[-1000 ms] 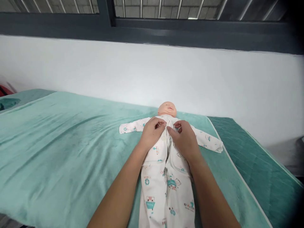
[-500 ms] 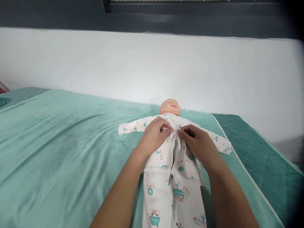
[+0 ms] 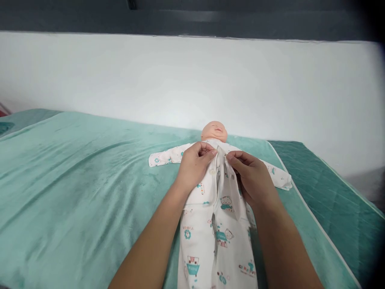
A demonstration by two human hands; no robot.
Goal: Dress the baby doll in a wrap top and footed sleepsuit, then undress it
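A baby doll lies on its back, head away from me, dressed in a white printed romper with its sleeves spread to both sides. My left hand pinches the left edge of the romper's front opening at the chest. On the other edge, my right hand has thumb and fingertips closed on the cloth. Between the two hands the edges stand slightly raised and apart, and the opening runs down toward the legs. A small fastener shows on the left edge below my left fingertips; its exact kind is unclear.
Under the doll a light green blanket with some wrinkles covers the bed. A darker green quilted cover shows at the right. Behind the bed stands a white wall with a dark band above it.
Both hands keep hold of the romper's front edges, which now stand lifted higher off the doll's chest. The view has tipped slightly downward.
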